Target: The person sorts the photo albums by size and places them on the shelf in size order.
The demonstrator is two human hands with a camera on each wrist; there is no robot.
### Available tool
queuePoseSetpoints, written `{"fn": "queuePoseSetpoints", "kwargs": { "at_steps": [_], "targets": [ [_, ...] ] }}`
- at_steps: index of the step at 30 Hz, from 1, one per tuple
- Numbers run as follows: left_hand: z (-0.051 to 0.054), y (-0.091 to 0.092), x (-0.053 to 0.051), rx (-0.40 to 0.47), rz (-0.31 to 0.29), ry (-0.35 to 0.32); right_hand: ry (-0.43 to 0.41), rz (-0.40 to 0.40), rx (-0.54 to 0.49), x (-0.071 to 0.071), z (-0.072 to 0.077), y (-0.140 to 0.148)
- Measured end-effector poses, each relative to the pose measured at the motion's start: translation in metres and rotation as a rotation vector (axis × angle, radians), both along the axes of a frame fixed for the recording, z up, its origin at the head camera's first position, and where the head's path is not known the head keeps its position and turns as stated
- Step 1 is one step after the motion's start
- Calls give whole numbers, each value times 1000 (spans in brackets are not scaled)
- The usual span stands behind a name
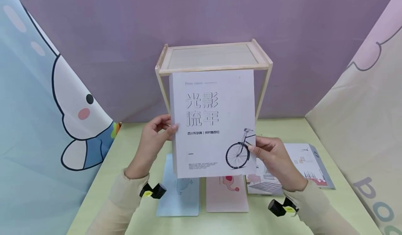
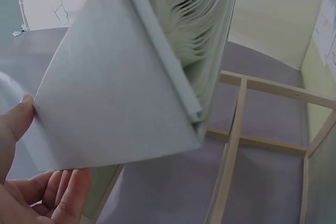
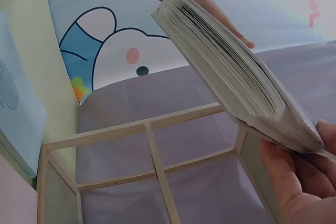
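Note:
A thick white photo album (image 1: pixel 207 148), with large Chinese characters and a bicycle printed on its cover, is held upright above the table, cover toward the head camera. My left hand (image 1: pixel 151 142) pinches its left edge, thumb on the spine side. On the opposite edge my right hand (image 1: pixel 277 160) grips it, the thumb over the bicycle print. Many pages show at the edge of the album (image 3: pixel 226 66) in the right wrist view. The left wrist view shows the smooth side of the album (image 2: pixel 121 87) near the left thumb.
Behind the album stands a light wooden rack (image 1: pixel 213 68). A blue elephant booklet (image 1: pixel 179 203) and a pink one (image 1: pixel 226 198) lie side by side on the pale green table (image 1: pixel 141 210). To the right are further illustrated books (image 1: pixel 306 158), partly behind the right hand. A purple cloth hangs behind.

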State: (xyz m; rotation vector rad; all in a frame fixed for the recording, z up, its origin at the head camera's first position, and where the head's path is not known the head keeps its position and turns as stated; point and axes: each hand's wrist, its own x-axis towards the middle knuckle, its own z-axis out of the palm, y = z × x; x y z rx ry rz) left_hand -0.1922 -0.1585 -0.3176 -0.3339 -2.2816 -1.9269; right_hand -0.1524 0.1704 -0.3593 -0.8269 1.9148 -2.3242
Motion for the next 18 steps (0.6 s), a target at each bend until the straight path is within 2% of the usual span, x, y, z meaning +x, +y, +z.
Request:
{"fn": "queuePoseSetpoints", "kwargs": {
  "at_steps": [4,12,18],
  "targets": [
    [2,-2,-1,-19,-5,28,19,-31,10,0,1,-2],
    [12,0,-2,-48,0,46,-21,-70,46,1,15,0],
    [21,4,-5,-59,-7,63,-40,-49,38,1,24,4]
  ]
}}
